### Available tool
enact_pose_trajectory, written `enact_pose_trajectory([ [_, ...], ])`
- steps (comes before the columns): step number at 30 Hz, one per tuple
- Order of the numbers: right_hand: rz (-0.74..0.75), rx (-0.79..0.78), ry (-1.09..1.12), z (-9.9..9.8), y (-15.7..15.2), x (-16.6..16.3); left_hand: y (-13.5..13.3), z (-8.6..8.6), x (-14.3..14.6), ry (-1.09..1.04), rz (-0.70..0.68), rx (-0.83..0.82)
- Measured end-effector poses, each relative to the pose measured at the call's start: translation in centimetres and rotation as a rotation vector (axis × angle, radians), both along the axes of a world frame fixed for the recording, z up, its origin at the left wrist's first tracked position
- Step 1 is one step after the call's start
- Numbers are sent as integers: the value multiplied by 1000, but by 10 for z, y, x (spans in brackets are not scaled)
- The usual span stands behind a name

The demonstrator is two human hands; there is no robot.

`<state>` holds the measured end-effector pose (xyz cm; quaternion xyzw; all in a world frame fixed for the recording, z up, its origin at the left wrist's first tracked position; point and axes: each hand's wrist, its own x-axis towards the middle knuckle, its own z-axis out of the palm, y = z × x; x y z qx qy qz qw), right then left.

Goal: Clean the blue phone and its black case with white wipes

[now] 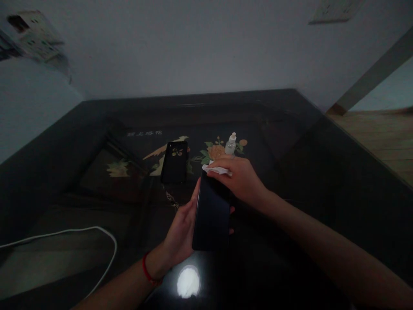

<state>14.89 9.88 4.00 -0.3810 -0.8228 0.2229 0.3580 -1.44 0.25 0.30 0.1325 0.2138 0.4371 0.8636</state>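
Observation:
A dark smartphone [212, 213] lies in my left hand [182, 232], whose fingers wrap around its back and show at the right edge. My right hand [241, 178] pinches a crumpled white tissue [217, 168] and presses it against the phone's top end. Just beyond that hand stands a small bottle with a white cap [230, 144], its lower part close behind my fingers. To the left of the phone, a black phone case [174, 161] lies on the table with a beaded strap [172, 199] trailing from its lower end.
The dark, glossy table [274, 116] carries a printed flower pattern and reflects a bright lamp near its front. A white cable [93, 228] curves over the left side. Behind the table rises a pale wall [187, 47] with sockets [40, 41] at upper left.

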Motion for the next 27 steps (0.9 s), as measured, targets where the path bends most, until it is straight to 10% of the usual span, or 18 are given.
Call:
enact_pose_trajectory([
  [10,7,474,-42,-18,0,3,-3,-4,1,-6,-19,3],
  [15,300,676,-120,-19,-3,-2,-2,-6,1,16,25,-58],
  [20,89,587,-61,-23,6,1,-2,-1,1,17,21,-30],
  [27,581,723,-155,-25,-44,-12,-1,-8,-3,66,83,-73],
])
